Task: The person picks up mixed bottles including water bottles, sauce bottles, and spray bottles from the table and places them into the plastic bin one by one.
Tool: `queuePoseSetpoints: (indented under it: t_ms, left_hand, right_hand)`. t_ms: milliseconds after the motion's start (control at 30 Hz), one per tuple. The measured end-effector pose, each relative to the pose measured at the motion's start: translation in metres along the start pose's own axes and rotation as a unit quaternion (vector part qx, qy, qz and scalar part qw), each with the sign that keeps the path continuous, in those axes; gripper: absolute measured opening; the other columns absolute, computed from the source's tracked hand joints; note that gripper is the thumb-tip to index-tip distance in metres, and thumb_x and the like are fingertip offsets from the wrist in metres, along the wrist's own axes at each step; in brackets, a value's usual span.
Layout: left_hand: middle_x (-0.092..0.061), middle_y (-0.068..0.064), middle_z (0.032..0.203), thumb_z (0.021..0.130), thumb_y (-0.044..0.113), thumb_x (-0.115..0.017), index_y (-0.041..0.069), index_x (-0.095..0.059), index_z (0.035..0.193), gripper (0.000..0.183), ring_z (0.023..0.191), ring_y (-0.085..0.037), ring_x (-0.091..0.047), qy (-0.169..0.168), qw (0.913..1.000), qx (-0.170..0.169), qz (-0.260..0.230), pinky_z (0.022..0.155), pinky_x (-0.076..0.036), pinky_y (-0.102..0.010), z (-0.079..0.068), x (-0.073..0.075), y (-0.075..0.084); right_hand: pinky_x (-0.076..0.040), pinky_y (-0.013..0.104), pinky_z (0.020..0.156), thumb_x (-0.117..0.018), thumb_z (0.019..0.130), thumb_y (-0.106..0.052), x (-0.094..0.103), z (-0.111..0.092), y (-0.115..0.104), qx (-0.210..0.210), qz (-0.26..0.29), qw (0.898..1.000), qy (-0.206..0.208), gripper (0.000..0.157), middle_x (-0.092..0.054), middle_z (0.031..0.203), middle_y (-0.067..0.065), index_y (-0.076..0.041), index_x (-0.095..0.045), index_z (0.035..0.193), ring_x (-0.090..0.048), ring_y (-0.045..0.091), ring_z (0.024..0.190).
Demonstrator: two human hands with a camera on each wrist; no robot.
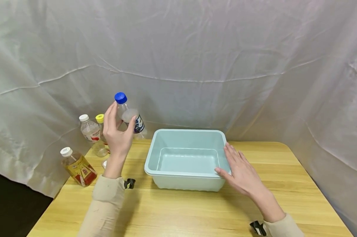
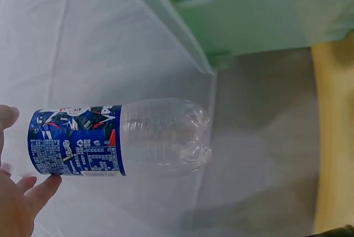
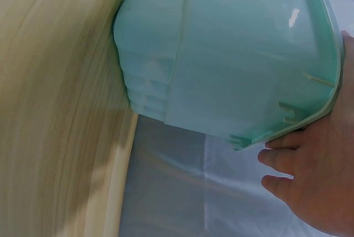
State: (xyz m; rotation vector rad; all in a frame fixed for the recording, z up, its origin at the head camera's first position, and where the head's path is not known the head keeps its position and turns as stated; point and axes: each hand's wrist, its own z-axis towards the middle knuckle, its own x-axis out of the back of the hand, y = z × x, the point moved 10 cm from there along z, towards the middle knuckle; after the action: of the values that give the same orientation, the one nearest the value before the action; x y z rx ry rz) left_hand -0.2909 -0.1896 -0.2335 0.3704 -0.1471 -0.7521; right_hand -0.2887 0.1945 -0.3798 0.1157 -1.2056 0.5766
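Note:
My left hand (image 1: 118,133) holds a clear plastic soda bottle (image 1: 139,124) up above the table, left of the basin. The bottle has a blue cap and a dark blue label, and it tilts a little. In the left wrist view the soda bottle (image 2: 160,137) looks see-through below its label, with fingertips at the label. A light teal plastic basin (image 1: 185,175) stands on the table with nothing inside. My right hand (image 1: 240,171) rests on the basin's right rim with fingers extended. From the right wrist view, fingers of the right hand (image 3: 315,170) touch under the rim.
At the table's left stand a bottle with a white cap and yellow label (image 1: 79,169), a clear white-capped bottle (image 1: 90,130) and a yellow-capped bottle (image 1: 100,119), partly hidden. A small white item (image 1: 104,164) shows behind the left wrist. A grey curtain (image 1: 178,65) hangs behind the wooden table (image 1: 178,210).

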Motion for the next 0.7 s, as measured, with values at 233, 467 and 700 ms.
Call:
queuePoseSetpoints:
  t_ms: [233, 467, 700]
  left_hand:
    - [-0.051, 0.001, 0.136, 0.077, 0.014, -0.078, 0.014, -0.052, 0.137, 0.066, 0.119, -0.020, -0.053, -0.002, 0.9992, -0.009, -0.038, 0.082, -0.055, -0.034, 0.012, 0.002, 0.015]
    - [-0.052, -0.003, 0.134, 0.075, 0.007, -0.080, 0.009, -0.052, 0.136, 0.067, 0.116, -0.023, -0.055, -0.014, 0.9961, 0.002, -0.087, 0.081, -0.056, -0.037, 0.016, -0.005, 0.034]
    - [-0.053, -0.021, 0.129, 0.070, -0.009, -0.078, -0.007, -0.051, 0.129, 0.064, 0.112, -0.037, -0.056, -0.036, 0.9911, -0.004, -0.128, 0.074, -0.055, -0.049, 0.017, -0.017, 0.073]
  right_hand:
    - [-0.019, 0.050, 0.113, -0.048, 0.092, -0.057, 0.000, 0.000, 0.000, 0.000, 0.002, 1.000, 0.001, 0.084, -0.017, 0.157, 0.012, 0.000, -0.023, 0.149, -0.020, 0.030, 0.143]
    - [-0.019, 0.051, 0.114, -0.047, 0.093, -0.057, 0.000, 0.000, 0.001, -0.001, 0.002, 1.000, -0.002, 0.084, -0.014, 0.157, 0.011, 0.000, -0.021, 0.149, -0.020, 0.030, 0.143]
    - [-0.020, 0.050, 0.113, -0.047, 0.093, -0.056, -0.001, 0.000, 0.002, 0.000, 0.003, 1.000, -0.004, 0.084, -0.016, 0.157, 0.013, 0.000, -0.021, 0.149, -0.021, 0.031, 0.142]
